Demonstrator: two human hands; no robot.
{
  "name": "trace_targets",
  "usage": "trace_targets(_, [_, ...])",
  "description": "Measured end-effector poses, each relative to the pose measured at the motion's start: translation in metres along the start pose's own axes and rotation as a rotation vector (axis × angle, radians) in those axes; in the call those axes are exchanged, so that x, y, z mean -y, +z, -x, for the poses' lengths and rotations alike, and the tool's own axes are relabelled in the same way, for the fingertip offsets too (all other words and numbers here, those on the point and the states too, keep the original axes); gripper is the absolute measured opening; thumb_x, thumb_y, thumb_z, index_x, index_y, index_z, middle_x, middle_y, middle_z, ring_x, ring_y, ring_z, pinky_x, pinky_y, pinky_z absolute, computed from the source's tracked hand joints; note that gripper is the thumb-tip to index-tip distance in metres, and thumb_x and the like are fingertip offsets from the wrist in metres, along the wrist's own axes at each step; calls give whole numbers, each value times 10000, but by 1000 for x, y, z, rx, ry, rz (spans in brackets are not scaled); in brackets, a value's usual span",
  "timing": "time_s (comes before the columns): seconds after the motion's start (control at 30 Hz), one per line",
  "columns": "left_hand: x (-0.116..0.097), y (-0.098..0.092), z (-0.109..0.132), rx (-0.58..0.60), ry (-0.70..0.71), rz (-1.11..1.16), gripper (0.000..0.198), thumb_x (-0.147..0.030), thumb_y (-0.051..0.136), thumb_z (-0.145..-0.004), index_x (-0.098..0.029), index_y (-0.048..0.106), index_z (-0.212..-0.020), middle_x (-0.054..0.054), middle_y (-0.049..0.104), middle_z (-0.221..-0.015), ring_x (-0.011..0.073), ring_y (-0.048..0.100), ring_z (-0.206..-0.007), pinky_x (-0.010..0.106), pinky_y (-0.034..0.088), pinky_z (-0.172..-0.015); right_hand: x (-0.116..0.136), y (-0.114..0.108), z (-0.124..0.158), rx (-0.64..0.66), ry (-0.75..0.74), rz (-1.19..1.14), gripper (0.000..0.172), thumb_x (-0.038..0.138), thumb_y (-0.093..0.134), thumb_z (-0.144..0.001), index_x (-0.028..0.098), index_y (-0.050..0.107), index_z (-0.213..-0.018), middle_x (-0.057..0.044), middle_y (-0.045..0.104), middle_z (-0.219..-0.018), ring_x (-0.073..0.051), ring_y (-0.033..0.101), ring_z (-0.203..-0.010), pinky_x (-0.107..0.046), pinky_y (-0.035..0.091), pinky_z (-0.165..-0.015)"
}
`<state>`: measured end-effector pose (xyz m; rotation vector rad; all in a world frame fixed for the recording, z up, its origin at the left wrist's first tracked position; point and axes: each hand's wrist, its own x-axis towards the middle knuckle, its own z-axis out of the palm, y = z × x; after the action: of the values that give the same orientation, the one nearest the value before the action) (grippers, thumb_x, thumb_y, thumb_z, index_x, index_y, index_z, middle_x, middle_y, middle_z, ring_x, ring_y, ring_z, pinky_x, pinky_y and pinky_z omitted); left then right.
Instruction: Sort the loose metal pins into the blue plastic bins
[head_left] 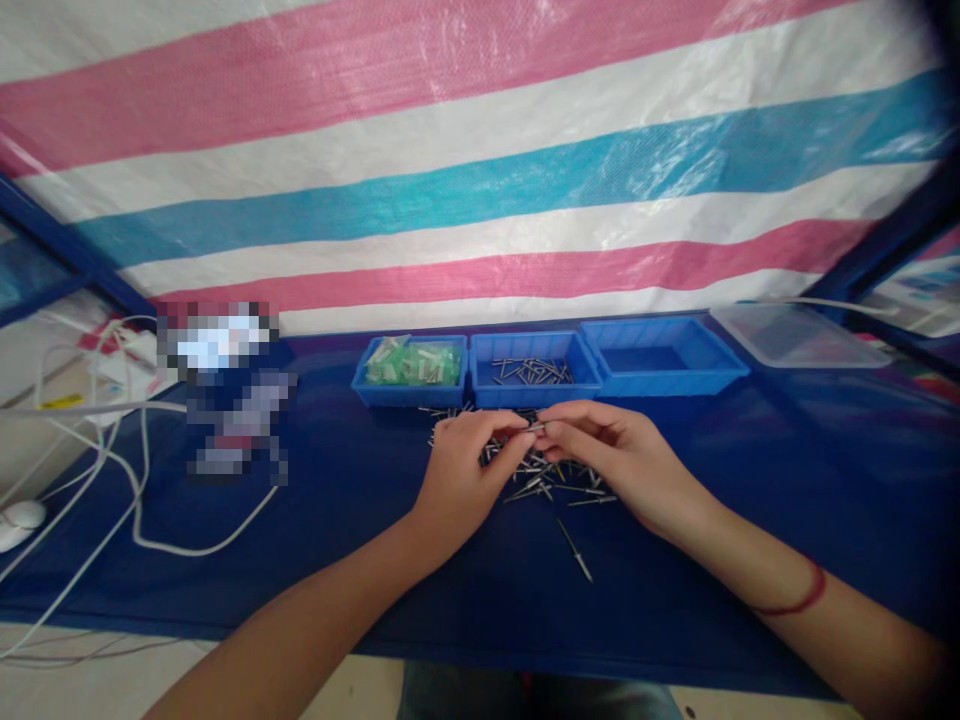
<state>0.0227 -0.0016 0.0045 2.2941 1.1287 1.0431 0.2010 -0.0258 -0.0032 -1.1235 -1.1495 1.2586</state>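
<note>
Above a loose pile of silver blind rivets point(536, 488), my two hands meet fingertip to fingertip. A single blind rivet point(534, 428) lies crosswise between them. My left hand point(463, 462) pinches one end with thumb and forefinger. At the other end, my right hand point(637, 455) has its thumb and fingers closed on it; the fingertips partly cover the rivet. Both hands hide parts of the pile beneath. One separate rivet point(576, 552) lies nearer to me on the blue tabletop point(360, 600). Behind the hands, a middle blue bin point(536, 393) holds several rivets.
A left blue bin point(409, 394) contains green-and-clear plastic packets. The right blue bin point(667, 383) stands beside a translucent lid point(799, 338). White cables point(202, 550) loop across the table's left side, near blurred items point(244, 420). A striped plastic sheet point(480, 200) hangs behind.
</note>
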Motion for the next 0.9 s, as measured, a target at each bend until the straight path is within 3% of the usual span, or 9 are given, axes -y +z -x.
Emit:
trace_targets(0.3, [3, -1, 0, -29, 39, 12, 97, -237, 568, -888, -221, 660, -915, 9, 709, -886, 165, 635, -852, 306, 423, -833, 4, 5, 5, 112, 139, -4, 251, 395, 646, -807, 166, 687, -897, -20, 663, -722, -107, 606, -622, -232, 508, -570])
trace_targets(0.43, [4, -1, -1, -17, 55, 4, 91, -235, 568, -892, -222, 647, -933, 5, 701, -898, 161, 626, -864, 310, 404, -846, 7, 5, 4, 79, 115, 23, 259, 383, 687, -761, 159, 675, -890, -18, 654, -692, -117, 600, -611, -250, 508, -575])
trace_targets(0.6, [6, -1, -2, 45, 45, 14, 93, -226, 536, -914, -206, 620, -947, 11, 676, -934, 157, 607, -899, 301, 391, -829, 5, 3, 4, 48, -23, 116, 248, 394, 674, -773, 178, 632, -889, -2, 642, -662, -129, 599, -608, -268, 500, -600])
trace_targets(0.77, [5, 0, 0, 151, 51, -35, 145, -233, 463, -948, -189, 601, -938, 22, 658, -935, 172, 585, -906, 317, 379, -812, 1, 2, 7, 33, -268, 507, 229, 402, 560, -868, 189, 602, -797, -10, 601, -712, -128, 541, -633, -261, 444, -577])
trace_targets(0.9, [7, 1, 2, 143, 58, -57, 200, -246, 440, -956, -197, 563, -1106, 42, 640, -1030, 187, 563, -982, 336, 371, -859, 15, -3, -5, -50, -441, 691, 226, 387, 531, -890, 198, 615, -801, -19, 633, -736, -141, 554, -656, -267, 438, -597])
